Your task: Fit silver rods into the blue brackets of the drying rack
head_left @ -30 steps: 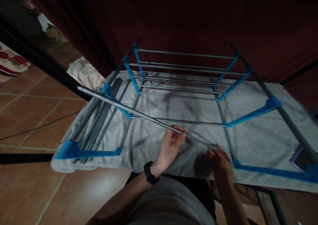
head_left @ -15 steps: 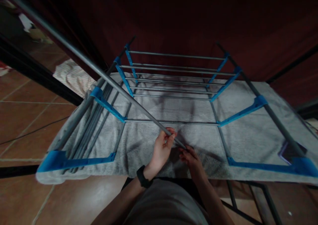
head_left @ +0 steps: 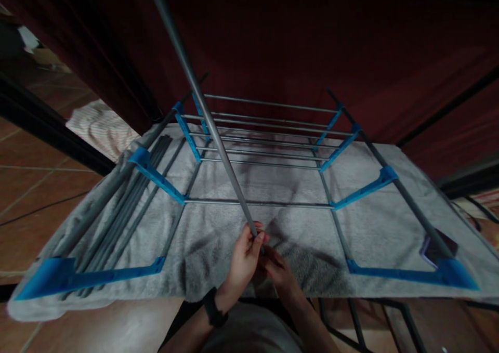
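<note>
A long grey metal tube (head_left: 218, 140) rises from my hands toward the upper left, out of the top of the view. My left hand (head_left: 246, 249), with a dark watch on the wrist, pinches it near its lower end. Just below, my right hand (head_left: 276, 270) has its fingers closed around the tube's end, which they partly hide. Beyond the hands lies a partly assembled rack frame (head_left: 257, 203) of grey tubes and blue plastic brackets (head_left: 161, 181), with several thin crossbars at its far part.
A grey blanket (head_left: 210, 238) covers the surface under the frame. Loose grey tubes (head_left: 125, 212) lie together at the left. A dark phone-like object (head_left: 431, 249) rests at the right, by a blue corner bracket (head_left: 456, 272). A dark red curtain (head_left: 273, 41) hangs behind.
The tube has swung from a slant toward a steeper angle, its far end moving up and right. Both hands have moved left and closer together, still on the tube. The view has shifted slightly.
</note>
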`<control>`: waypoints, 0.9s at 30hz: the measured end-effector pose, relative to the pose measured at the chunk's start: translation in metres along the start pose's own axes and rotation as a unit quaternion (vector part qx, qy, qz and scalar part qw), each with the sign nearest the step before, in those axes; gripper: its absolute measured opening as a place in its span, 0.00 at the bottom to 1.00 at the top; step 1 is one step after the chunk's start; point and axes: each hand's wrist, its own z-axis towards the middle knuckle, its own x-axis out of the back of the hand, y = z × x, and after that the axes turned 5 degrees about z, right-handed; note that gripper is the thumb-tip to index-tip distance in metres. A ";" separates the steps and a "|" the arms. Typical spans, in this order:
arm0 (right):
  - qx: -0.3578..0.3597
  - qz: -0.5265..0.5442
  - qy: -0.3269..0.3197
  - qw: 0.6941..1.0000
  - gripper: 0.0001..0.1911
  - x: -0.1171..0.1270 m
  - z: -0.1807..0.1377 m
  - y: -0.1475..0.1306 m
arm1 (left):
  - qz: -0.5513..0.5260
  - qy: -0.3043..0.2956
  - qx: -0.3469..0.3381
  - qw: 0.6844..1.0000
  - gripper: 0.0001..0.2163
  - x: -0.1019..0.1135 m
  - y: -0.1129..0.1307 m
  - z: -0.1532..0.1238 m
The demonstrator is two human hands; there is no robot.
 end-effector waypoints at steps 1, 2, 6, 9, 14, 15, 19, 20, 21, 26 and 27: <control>0.019 -0.015 0.003 1.000 0.25 0.002 0.002 0.000 | 0.016 0.000 -0.011 1.000 0.13 0.002 0.000 0.000; 0.041 -0.031 0.006 0.999 0.24 0.005 0.003 -0.001 | 0.037 0.002 -0.024 0.999 0.14 0.005 0.001 0.000; 0.101 -0.072 0.045 0.991 0.20 0.018 0.011 -0.010 | 0.105 0.007 -0.064 0.992 0.14 0.016 -0.001 0.001; 0.117 -0.073 0.085 0.987 0.22 0.026 0.014 -0.022 | 0.125 0.010 -0.068 0.990 0.13 0.024 -0.008 0.003; 0.134 -0.079 0.091 0.984 0.23 0.031 0.015 -0.043 | 0.177 0.015 -0.048 0.983 0.12 0.040 -0.021 0.006; 0.139 -0.080 0.094 0.983 0.23 0.031 0.016 -0.046 | 0.192 0.021 -0.044 0.980 0.11 0.044 -0.023 0.006; 0.152 -0.078 0.110 0.979 0.21 0.034 0.020 -0.050 | 0.274 0.063 -0.044 0.959 0.10 0.061 -0.031 0.006; 0.152 -0.076 0.114 0.979 0.20 0.034 0.021 -0.049 | 0.297 0.070 -0.044 0.951 0.10 0.065 -0.033 0.006; 0.152 -0.073 0.118 0.979 0.20 0.035 0.023 -0.049 | 0.319 0.073 -0.043 0.944 0.10 0.070 -0.035 0.006; 0.161 -0.054 0.127 0.977 0.21 0.040 0.032 -0.045 | 0.377 0.066 -0.068 0.921 0.11 0.097 -0.045 0.002; 0.161 -0.053 0.129 0.977 0.21 0.041 0.035 -0.045 | 0.385 0.070 -0.075 0.917 0.11 0.102 -0.046 0.002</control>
